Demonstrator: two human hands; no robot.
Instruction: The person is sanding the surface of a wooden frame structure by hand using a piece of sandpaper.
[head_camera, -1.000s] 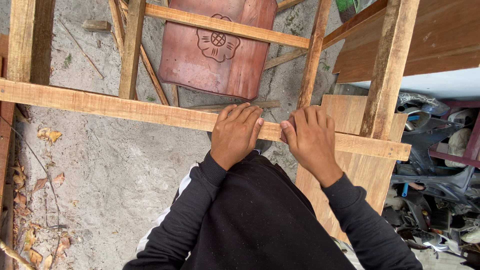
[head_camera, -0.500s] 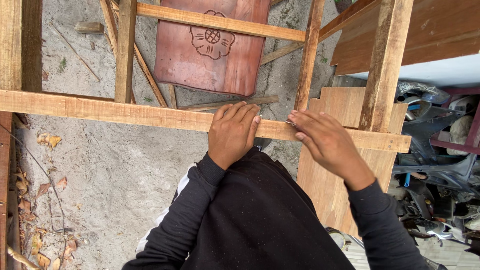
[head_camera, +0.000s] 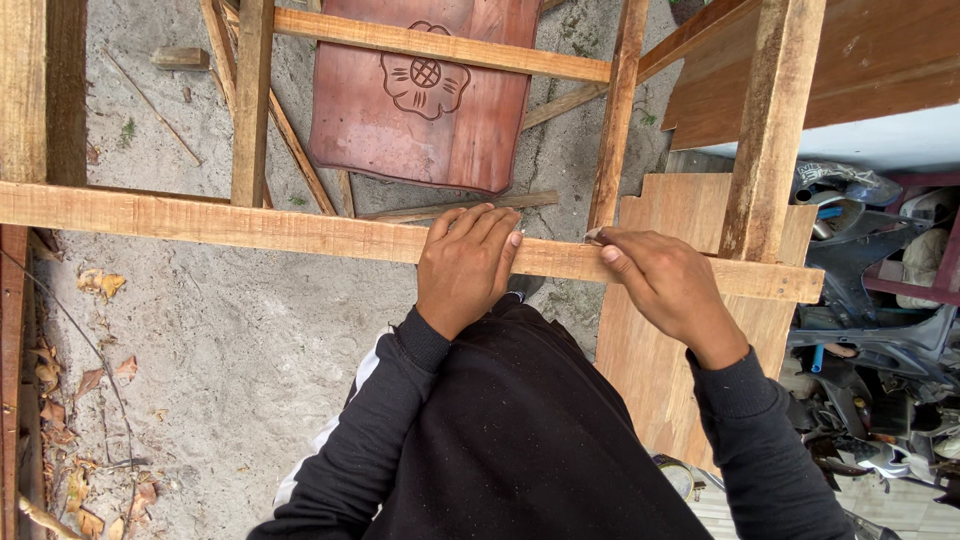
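Head view: left hand (head_camera: 466, 262) lay flat w/ fingers (head_camera: 487, 228) together, pressing the horiz. wooden rail (head_camera: 250, 228) of the frame. Right hand (head_camera: 668, 285) pinched sth small, unclear, at rail's top edge by the upright post (head_camera: 615, 110). Best done w/ left hand bearing down so rail didn't shift.

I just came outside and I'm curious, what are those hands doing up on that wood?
A person in black sleeves is working on a rough wooden frame. The left hand lies flat over the long pale wooden rail. The right hand pinches something small against the same rail; it is too tiny to tell what. Below lie sandy ground and a reddish carved wooden panel.
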